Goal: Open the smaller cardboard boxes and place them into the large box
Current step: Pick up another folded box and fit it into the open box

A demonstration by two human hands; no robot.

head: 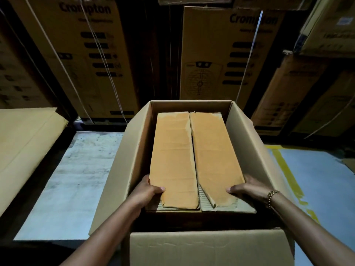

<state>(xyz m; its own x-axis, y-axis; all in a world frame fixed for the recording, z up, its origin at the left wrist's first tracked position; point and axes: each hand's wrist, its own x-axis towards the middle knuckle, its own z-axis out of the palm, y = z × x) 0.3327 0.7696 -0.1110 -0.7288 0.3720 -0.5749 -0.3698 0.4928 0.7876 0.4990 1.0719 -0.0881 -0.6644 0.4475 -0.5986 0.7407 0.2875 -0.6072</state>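
Note:
A large open cardboard box (130, 160) stands on the floor in front of me, its flaps spread outward. Inside it sits a smaller cardboard box (192, 156) with two orange-brown top flaps folded shut along a middle seam. My left hand (148, 189) grips the near left corner of the smaller box, thumb on top of the left flap. My right hand (247, 187), with a bracelet at the wrist, grips the near right corner, thumb on the right flap. The near ends of the flaps are torn and show corrugation.
Tall printed cartons (221, 54) bound with straps are stacked behind the large box. A flat cardboard sheet (25, 143) lies at the left. The floor (73, 179) is pale, with a yellow painted line (288, 175) at the right.

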